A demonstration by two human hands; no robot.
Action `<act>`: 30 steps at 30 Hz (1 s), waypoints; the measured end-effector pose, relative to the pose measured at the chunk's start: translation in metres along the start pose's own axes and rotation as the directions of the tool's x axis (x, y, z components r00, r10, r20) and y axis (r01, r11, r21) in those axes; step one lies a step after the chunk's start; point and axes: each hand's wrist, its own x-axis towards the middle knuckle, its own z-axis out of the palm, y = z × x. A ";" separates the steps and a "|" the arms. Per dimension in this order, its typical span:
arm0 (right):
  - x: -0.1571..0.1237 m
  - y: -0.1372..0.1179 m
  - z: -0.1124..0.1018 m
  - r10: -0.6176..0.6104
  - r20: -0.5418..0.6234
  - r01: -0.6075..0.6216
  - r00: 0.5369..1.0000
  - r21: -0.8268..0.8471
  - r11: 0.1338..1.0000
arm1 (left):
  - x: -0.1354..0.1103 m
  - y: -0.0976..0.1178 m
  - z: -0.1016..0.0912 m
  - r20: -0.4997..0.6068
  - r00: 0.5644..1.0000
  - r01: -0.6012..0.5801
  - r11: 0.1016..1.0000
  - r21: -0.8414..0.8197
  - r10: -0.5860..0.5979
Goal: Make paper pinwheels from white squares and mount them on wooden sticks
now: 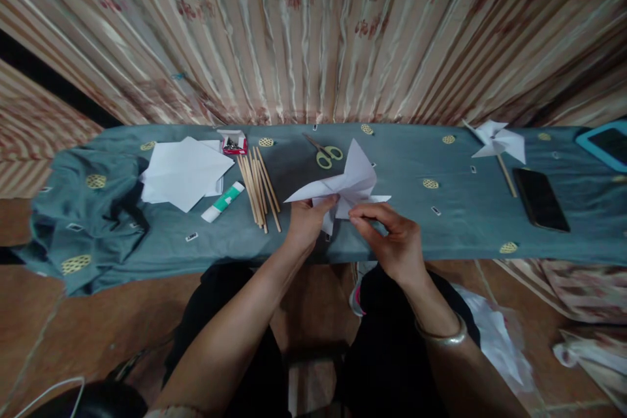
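A white paper pinwheel (360, 173) without a stick is held above the near part of the table, its blades folded in toward the middle. My left hand (309, 219) grips it from the left, thumb pressed near its centre and the other fingers hidden underneath. On the right, my right hand (389, 232) pinches a lower edge of the same paper between thumb and fingers. Green-handled scissors (327, 153) lie just beyond the pinwheel. Several wooden sticks (257, 186) rest to the left of my left hand.
White paper sheets (183, 173), a glue stick (223, 201) and a small red box of dark bits (234, 142) lie on the left. At the right are a finished pinwheel on a stick (499, 142), a black phone (541, 199) and a blue-framed device (607, 144). A curtain (304, 46) hangs behind.
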 end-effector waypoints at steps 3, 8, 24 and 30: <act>0.002 -0.001 0.005 0.006 -0.039 -0.008 0.999 -0.061 0.998 | -0.001 0.000 -0.001 0.012 1.000 -0.027 0.995 0.092 0.026; 0.005 0.001 0.011 0.075 -0.114 -0.085 0.991 -0.084 0.993 | -0.004 0.005 0.001 0.027 0.999 -0.039 0.985 0.168 0.035; 0.008 0.002 0.010 0.034 -0.141 -0.055 0.989 -0.149 0.987 | -0.007 0.006 0.003 0.066 0.996 -0.071 0.978 0.197 0.059; 0.009 0.003 0.010 0.039 -0.131 -0.060 0.991 -0.156 0.986 | -0.008 0.006 0.004 0.072 0.996 -0.058 0.975 0.215 0.044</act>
